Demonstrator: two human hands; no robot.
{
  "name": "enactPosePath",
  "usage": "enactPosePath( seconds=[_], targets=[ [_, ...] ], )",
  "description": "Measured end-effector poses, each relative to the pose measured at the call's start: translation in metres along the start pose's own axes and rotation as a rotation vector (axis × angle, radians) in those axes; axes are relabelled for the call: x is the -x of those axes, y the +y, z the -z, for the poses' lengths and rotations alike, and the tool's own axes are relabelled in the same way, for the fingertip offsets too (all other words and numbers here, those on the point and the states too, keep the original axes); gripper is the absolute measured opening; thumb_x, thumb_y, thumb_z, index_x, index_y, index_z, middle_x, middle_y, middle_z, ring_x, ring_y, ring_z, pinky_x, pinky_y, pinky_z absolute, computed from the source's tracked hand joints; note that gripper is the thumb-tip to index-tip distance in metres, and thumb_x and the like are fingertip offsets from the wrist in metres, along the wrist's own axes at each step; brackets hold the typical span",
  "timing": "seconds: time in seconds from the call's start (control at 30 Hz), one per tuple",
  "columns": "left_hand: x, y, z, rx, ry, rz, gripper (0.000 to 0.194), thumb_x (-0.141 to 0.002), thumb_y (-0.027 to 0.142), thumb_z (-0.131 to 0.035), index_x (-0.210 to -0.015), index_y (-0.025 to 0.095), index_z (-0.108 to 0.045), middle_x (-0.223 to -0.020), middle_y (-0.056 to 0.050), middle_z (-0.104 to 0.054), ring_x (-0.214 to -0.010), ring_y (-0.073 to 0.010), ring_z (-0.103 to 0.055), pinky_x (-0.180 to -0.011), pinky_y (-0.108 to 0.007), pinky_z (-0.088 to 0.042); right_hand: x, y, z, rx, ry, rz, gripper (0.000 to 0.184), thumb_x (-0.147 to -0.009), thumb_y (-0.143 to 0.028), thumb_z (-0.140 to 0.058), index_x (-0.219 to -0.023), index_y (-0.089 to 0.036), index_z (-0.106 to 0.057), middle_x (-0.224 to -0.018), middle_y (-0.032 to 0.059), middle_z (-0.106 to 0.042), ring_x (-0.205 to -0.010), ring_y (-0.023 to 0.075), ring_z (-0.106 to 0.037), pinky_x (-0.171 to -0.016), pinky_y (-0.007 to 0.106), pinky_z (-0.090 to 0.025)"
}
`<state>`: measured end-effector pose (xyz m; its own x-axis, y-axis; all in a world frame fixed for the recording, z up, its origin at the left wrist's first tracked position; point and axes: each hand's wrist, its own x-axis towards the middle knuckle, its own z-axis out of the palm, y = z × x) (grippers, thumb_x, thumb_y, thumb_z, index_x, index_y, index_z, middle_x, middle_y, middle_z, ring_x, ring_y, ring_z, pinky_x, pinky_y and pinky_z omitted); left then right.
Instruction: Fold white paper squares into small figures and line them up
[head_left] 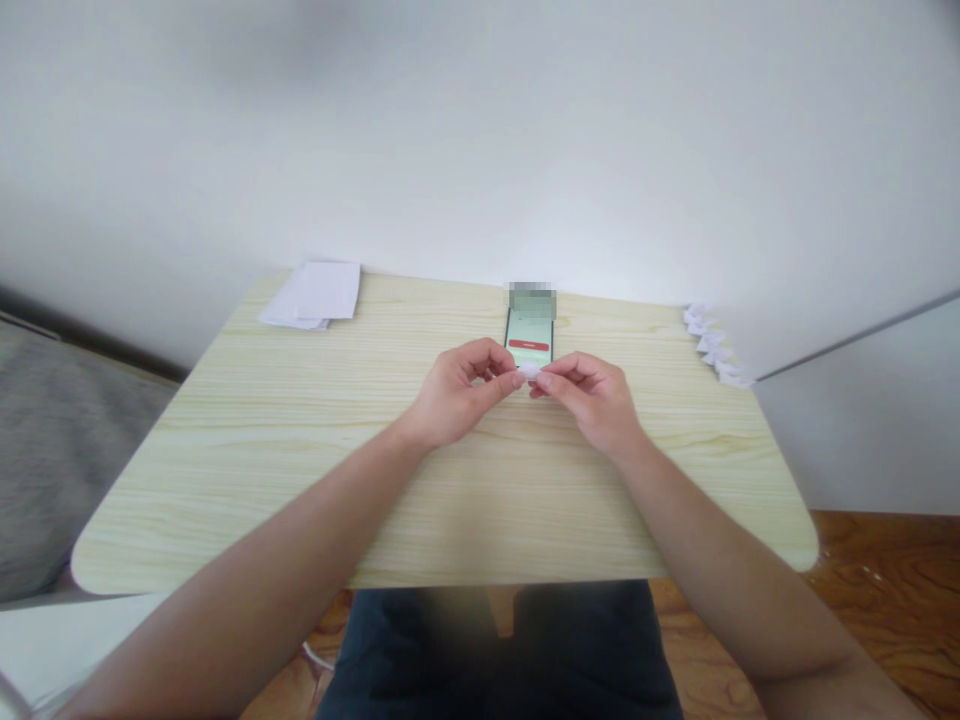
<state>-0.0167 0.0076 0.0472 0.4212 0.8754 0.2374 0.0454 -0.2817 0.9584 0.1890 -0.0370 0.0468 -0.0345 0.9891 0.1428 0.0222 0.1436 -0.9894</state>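
A small folded piece of white paper (529, 371) is pinched between the fingertips of both hands, above the middle of the table. My left hand (466, 388) grips its left end with thumb and fingers closed. On the other end, my right hand (591, 398) holds it between thumb and forefinger. Fingers cover much of the paper, so its exact folds cannot be made out. Just behind the hands lies a phone (529, 330) with a lit green screen and a red bar; its lower edge is partly hidden.
Loose white paper sheets (328, 290) lie at the table's back left. Several small folded white paper pieces (716, 346) stand in a row along the back right edge. The pale wooden table (247, 440) meets a white wall (450, 140) behind.
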Motion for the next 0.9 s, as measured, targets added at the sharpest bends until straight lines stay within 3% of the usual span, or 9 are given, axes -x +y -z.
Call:
enactPosePath(
  seconds=[0.57,0.9],
  targets=[
    [0.0012,0.0,-0.0035,0.071,-0.024,0.049,0.021,-0.084,0.031,-0.076,-0.08,0.018,-0.061,-0.075,-0.001,-0.065,-0.069,-0.0141,-0.06,-0.064,-0.029,-0.045,0.0002,0.0011,-0.0015,0.044,0.007,-0.068,0.023,-0.08,-0.038,-0.084,-0.08,-0.019,-0.072,-0.073,0.0038,-0.076,-0.067,0.0168,-0.069,-0.067,0.031,-0.054],
    [0.0017,0.0007,-0.0032,0.12,-0.066,0.076,0.012,-0.086,0.023,-0.072,-0.092,0.017,-0.063,-0.081,-0.003,-0.069,-0.075,-0.016,-0.069,-0.071,-0.03,-0.053,-0.0005,0.0051,-0.0015,0.06,0.006,-0.1,0.026,-0.079,-0.04,-0.084,-0.078,-0.02,-0.066,-0.07,0.0025,-0.073,-0.064,0.0173,-0.069,-0.063,0.03,-0.054]
  ],
)
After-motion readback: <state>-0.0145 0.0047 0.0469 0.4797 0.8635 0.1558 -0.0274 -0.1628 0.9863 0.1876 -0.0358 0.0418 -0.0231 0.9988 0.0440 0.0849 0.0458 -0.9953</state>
